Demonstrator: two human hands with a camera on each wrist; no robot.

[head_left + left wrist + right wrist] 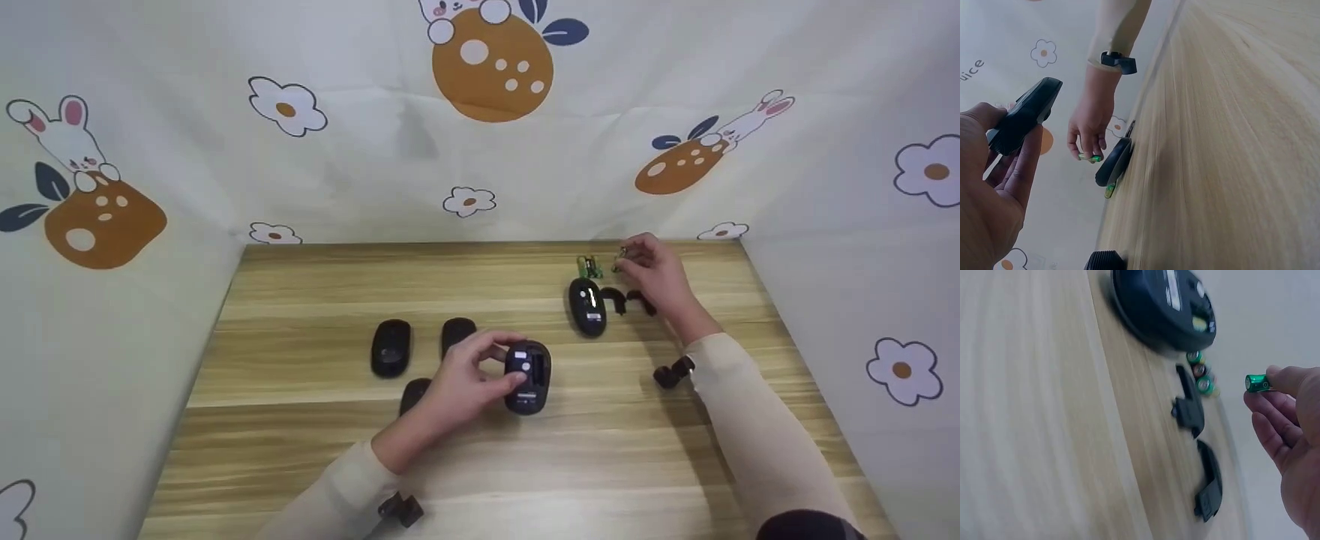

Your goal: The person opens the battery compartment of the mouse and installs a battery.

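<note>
My left hand (469,382) grips a black computer mouse (534,405), its underside turned up and its long battery slot bare. Between thumb and fingers of my right hand (654,271) is a green battery (1257,383), held above the table at the back right. Several more green batteries (589,266) lie together just left of that hand. A second black mouse (587,307) rests upside down in front of them. Two curved black battery covers (1189,405) lie beside this mouse, below the right hand.
Further black mice stand on the left of the wooden table: one mouse (391,349) at far left, another mouse (457,331) behind the left hand, and a third mouse (414,393) partly hidden by the left arm. A patterned cloth (360,187) walls the back and sides.
</note>
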